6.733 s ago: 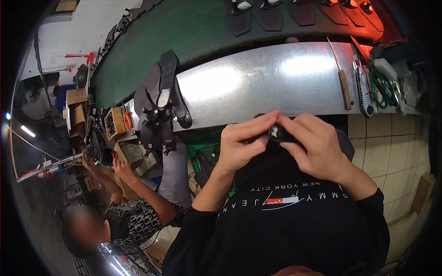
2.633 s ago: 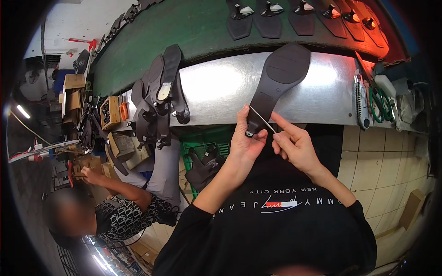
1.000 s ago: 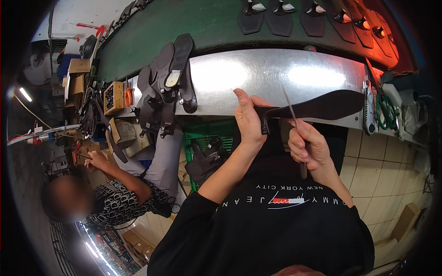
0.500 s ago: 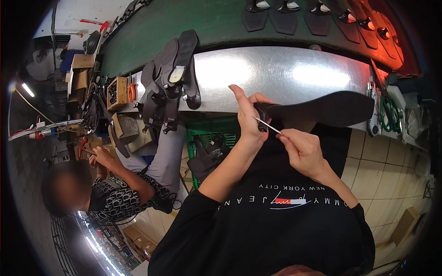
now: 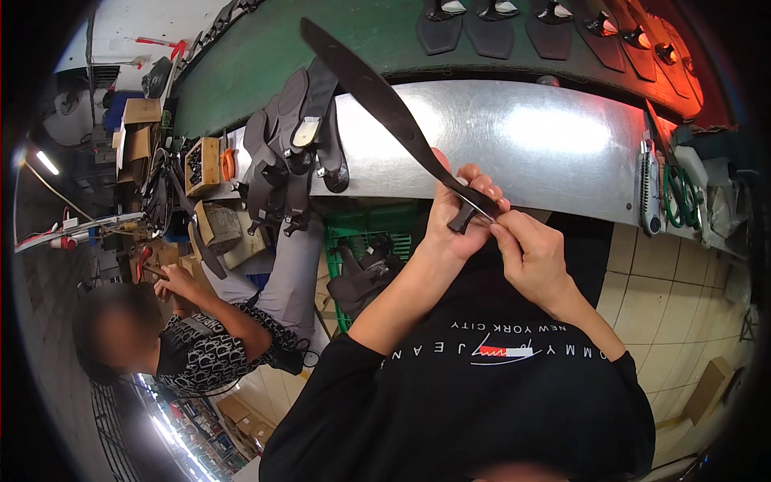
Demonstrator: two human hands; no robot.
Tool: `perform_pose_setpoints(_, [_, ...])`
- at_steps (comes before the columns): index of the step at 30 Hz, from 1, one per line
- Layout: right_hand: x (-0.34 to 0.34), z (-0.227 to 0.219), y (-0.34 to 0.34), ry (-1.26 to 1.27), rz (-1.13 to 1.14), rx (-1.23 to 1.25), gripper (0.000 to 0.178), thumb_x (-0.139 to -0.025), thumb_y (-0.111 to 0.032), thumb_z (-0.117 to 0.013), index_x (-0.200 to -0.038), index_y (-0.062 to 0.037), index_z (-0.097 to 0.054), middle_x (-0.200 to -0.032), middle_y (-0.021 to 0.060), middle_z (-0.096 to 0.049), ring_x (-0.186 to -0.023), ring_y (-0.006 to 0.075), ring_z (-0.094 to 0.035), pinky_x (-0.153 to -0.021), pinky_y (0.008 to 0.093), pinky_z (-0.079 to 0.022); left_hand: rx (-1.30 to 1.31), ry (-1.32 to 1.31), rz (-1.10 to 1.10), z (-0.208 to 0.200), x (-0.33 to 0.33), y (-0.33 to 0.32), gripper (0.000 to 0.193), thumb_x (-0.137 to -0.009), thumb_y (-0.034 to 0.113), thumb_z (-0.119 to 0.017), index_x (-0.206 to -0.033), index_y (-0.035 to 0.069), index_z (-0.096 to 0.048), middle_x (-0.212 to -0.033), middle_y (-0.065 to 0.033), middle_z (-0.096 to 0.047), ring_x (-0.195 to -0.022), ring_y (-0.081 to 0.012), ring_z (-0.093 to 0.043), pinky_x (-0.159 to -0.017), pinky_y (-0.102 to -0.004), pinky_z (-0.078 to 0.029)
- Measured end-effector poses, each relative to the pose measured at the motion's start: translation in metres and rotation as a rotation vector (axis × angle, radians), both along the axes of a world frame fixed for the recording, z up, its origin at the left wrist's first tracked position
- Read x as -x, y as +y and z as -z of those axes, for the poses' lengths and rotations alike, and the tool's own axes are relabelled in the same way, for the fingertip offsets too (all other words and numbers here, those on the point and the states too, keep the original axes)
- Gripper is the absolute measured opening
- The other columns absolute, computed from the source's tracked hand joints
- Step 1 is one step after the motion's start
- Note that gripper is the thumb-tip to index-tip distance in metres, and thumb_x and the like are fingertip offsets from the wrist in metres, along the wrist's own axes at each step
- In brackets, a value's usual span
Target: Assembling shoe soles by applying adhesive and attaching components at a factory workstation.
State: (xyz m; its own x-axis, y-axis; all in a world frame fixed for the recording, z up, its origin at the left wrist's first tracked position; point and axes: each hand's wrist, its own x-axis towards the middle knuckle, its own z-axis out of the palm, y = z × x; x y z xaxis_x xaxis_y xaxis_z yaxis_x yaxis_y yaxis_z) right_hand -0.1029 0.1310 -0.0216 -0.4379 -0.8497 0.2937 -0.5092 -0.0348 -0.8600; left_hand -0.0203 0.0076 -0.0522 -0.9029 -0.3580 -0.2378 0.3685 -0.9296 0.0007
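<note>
My left hand [image 5: 450,225] is closed round the heel end of a dark shoe sole [image 5: 373,90], whose long toe part points up and to the left over the bench. A short black heel stub [image 5: 463,218] sticks out near my palm. My right hand [image 5: 532,255] pinches a thin whitish stick [image 5: 479,208], which lies against the sole's heel end. The stick's far tip is hard to make out. Both hands are close together in front of my black shirt.
A pile of dark soles [image 5: 273,153] lies on the metal bench [image 5: 554,128]. More soles [image 5: 491,36] stand along the green belt. A utility knife [image 5: 649,189] and green-handled scissors [image 5: 683,197] lie at right. A green crate [image 5: 341,320] is below; a co-worker [image 5: 209,345] sits at left.
The sole has swung round from pointing right to pointing up and left. My left hand has turned with it, and the stick now rests along the heel end at a new angle.
</note>
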Motion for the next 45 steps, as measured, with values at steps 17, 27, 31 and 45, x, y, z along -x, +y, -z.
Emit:
perform_pose_setpoints(17, [0.010, 0.001, 0.010, -0.398, -0.072, -0.011, 0.011, -0.082, -0.004, -0.064, -0.092, -0.0024, -0.060, -0.061, 0.0022, -0.051, -0.052, 0.0093, -0.049, -0.048, 0.0244, -0.039, 0.093, -0.679, 0.051, -0.026, 0.002, -0.008, 0.078, -0.088, 0.071, -0.025, -0.100, 0.002, -0.057, -0.089, -0.0148, -0.061, -0.078, -0.0288, -0.057, -0.072, -0.0407, -0.046])
perform_pose_setpoints(27, [0.019, 0.008, -0.010, -0.294, -0.067, -0.034, 0.061, -0.066, -0.008, -0.079, -0.123, -0.0076, -0.059, -0.069, 0.0002, -0.046, -0.054, 0.0072, -0.039, -0.046, 0.0222, -0.033, 0.520, -0.664, 0.121, 0.003, -0.022, 0.023, 0.024, -0.095, 0.024, -0.051, -0.096, 0.002, -0.062, -0.086, -0.0058, -0.064, -0.076, -0.0139, -0.063, -0.065, -0.0253, -0.051])
perform_pose_setpoints(31, [0.014, 0.018, -0.015, -0.177, -0.072, 0.113, 0.046, -0.069, -0.004, -0.075, -0.114, -0.0069, -0.064, -0.067, 0.0031, -0.050, -0.053, 0.0111, -0.046, -0.047, 0.0252, -0.038, 0.521, -0.695, 0.057, 0.000, -0.020, 0.027, 0.024, -0.094, 0.024, -0.055, -0.093, 0.002, -0.064, -0.084, -0.0043, -0.065, -0.073, -0.0116, -0.062, -0.063, -0.0275, -0.052])
perform_pose_setpoints(45, [0.029, 0.021, -0.009, -0.691, -0.137, -0.036, 0.062, -0.078, -0.001, -0.066, -0.136, -0.0048, -0.045, -0.078, -0.0062, -0.043, -0.064, 0.0000, -0.041, -0.056, 0.0157, -0.033, 0.543, -0.784, 0.014, -0.005, -0.011, 0.025, 0.023, -0.092, 0.023, -0.060, -0.093, 0.001, -0.068, -0.082, -0.0040, -0.067, -0.068, -0.0092, -0.061, -0.060, -0.0228, -0.050])
